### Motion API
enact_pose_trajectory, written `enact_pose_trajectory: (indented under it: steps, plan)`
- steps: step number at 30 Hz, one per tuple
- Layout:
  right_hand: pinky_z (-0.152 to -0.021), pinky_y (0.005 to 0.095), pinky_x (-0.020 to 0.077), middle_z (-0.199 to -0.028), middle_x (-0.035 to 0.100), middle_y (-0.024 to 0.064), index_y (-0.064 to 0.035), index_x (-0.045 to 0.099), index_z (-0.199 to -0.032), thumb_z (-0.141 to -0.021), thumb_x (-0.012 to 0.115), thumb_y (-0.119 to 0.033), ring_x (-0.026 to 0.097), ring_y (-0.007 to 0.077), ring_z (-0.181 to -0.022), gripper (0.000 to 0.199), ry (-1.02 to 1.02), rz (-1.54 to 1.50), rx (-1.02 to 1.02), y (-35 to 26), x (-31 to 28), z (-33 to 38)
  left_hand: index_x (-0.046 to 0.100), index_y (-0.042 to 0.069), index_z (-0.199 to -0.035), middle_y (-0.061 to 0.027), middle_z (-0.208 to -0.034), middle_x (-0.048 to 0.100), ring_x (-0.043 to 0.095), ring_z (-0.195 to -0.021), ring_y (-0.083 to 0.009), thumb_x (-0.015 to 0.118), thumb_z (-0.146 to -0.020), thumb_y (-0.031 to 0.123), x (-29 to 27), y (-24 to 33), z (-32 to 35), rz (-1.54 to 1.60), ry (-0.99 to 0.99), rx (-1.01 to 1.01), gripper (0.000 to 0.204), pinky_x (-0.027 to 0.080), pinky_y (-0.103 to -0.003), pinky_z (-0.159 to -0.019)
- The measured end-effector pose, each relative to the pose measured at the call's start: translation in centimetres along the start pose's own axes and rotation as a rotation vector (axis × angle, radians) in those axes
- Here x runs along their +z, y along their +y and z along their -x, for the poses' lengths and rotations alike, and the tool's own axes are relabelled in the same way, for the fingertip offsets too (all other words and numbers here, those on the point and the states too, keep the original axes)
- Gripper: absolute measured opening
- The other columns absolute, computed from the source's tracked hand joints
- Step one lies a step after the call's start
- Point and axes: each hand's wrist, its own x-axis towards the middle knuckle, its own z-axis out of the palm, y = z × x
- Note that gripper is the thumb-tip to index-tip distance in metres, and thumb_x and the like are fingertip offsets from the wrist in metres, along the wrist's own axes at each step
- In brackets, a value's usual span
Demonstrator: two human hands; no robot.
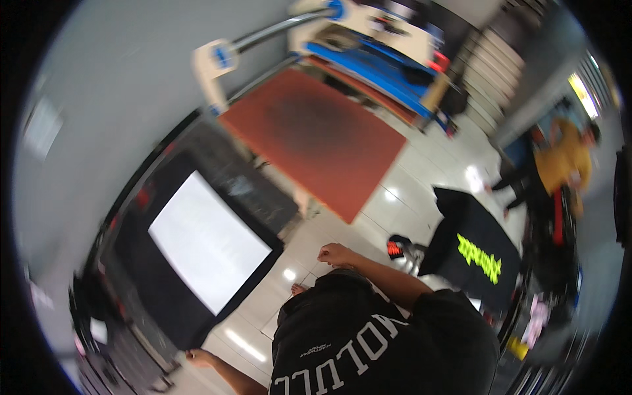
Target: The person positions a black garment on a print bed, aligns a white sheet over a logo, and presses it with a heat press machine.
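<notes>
My left hand is low in the view, beside the near corner of a black garment. Its fingers look curled, and whether they touch the cloth cannot be made out. On that garment lies a white rectangular sheet, both spread over a dark flat bed. My right hand is in front of my body, fingers curled in; anything inside them is hidden. It is nearest to the reddish-brown platen of a large press but apart from it.
A cream press frame with a metal bar and blue parts stands behind the platen. To the right lies a black garment with a bright yellow-green print. A person in a mustard top is farther right. Pale tiled floor runs between.
</notes>
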Motion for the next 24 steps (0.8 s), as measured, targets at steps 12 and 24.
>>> enact_pose_trajectory:
  steps: [12,24]
  plan:
    - [-0.066,0.031,0.0506,-0.079,0.068,0.0118,-0.002,0.065,-0.094,-0.09,0.059,-0.014,0.066,0.018,-0.073,0.014,1.5,-0.288,0.201,16.1,-14.7,27.0,0.061,-0.002,-0.106,-0.013,-0.102,0.062,0.061,-0.091,-0.0212,0.052,-0.096,0.005,-7.2,44.8,40.6,0.78,-1.337,1.015,0.015,0.049,-0.031,-0.082]
    - [-0.079,0.0332,0.0509,-0.097,0.054,0.0086,-0.0045,0.049,-0.101,-0.093,0.054,-0.012,0.057,0.0189,-0.089,0.012,1.668,-2.04,0.096,18.0,-3.3,31.3,0.063,0.001,-0.103,-0.0165,-0.099,0.064,0.062,-0.097,-0.0322,0.06,-0.091,0.016,-12.4,39.7,76.7,-0.016,-2.48,2.285,0.019,0.049,-0.038,-0.085]
